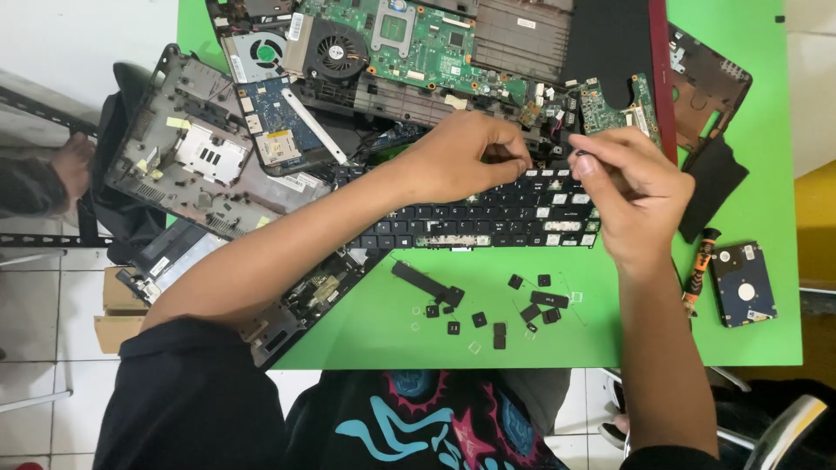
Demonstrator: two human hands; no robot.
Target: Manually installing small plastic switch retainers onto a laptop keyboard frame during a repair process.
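Head view: the keyboard [475,216] lies near the desk [758,104] centre, long axis left-right. The left hand [461,157] pinches closed at its top edge; the right hand [631,196], equally near, pinches a small black keycap [579,150].

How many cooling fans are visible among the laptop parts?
2: one pale fan at top left, one black fan right beside it on the green motherboard. Others may be hidden under parts.

Keyboard [488,218] is matt black plastic w/ loose plastic keycaps [522,309]; table [758,130] smooth matt green; hard drive [742,284] has shiny metal.
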